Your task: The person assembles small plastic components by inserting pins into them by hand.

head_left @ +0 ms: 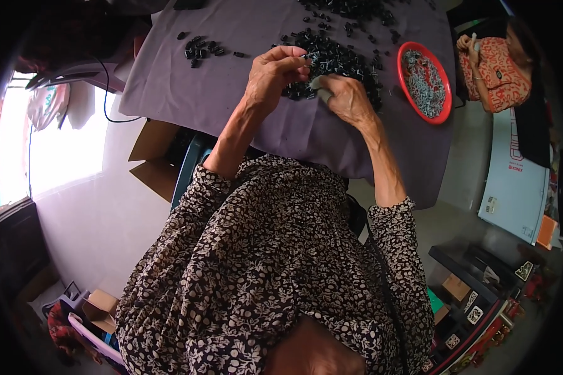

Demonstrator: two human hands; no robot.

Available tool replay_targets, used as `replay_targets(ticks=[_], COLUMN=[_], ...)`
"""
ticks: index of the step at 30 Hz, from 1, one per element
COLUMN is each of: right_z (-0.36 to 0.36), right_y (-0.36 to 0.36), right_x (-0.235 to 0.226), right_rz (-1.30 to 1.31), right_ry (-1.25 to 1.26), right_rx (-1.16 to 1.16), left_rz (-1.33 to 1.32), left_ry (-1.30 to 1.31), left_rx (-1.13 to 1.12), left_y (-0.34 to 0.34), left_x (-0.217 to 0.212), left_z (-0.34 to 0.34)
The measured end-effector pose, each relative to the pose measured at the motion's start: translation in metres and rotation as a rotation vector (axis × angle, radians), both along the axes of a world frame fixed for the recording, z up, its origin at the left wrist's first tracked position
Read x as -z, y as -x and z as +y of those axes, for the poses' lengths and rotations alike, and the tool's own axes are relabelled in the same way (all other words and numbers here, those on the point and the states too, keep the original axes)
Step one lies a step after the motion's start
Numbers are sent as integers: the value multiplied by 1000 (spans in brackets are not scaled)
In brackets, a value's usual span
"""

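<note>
My left hand [278, 74] is raised over the near edge of a pile of small black plastic parts [360, 72], thumb and fingers pinched together. A tiny piece seems to be at its fingertips, too small to name. Just right of it, my right hand [349, 100] is closed, with pale coverings on its fingertips; what it holds, if anything, is hidden. The two hands are close together but apart. To the right of the pile stands a red plastic bowl [448, 94] with many small grey metal pieces [424, 84] inside.
A purple-grey cloth [175, 81] covers the table. More black parts [200, 50] lie loose at its left. Beyond the right edge sits another person [500, 72] in an orange patterned top. An open cardboard box [153, 150] and a teal chair [191, 165] are below the table's left side.
</note>
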State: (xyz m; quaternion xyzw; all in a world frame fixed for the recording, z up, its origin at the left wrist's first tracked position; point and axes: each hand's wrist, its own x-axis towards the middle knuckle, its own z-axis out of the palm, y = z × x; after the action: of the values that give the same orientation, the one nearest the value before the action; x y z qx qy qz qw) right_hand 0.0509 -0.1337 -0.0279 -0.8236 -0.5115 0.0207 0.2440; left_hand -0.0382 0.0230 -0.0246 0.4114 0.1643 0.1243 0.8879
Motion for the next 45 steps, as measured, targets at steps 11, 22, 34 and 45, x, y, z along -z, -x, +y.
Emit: replay_targets(ticks=[11,22,34,45], right_z=[-10,14,6,-24], right_y=[1,21,26,-1], right_x=[5,20,14,-18], right_rz=[113,-97,-4,1360], right_ry=[94,43,-31,-893], right_rx=[-55,-161,-132,17], left_rz=[19,-11,6,-92], left_ry=[-23,-18,69,-7], left_rx=[23,69,85,136], left_y=[3,1,7,6], left_x=[4,2,-3,-24], left_z=[3,-1,-5,-31])
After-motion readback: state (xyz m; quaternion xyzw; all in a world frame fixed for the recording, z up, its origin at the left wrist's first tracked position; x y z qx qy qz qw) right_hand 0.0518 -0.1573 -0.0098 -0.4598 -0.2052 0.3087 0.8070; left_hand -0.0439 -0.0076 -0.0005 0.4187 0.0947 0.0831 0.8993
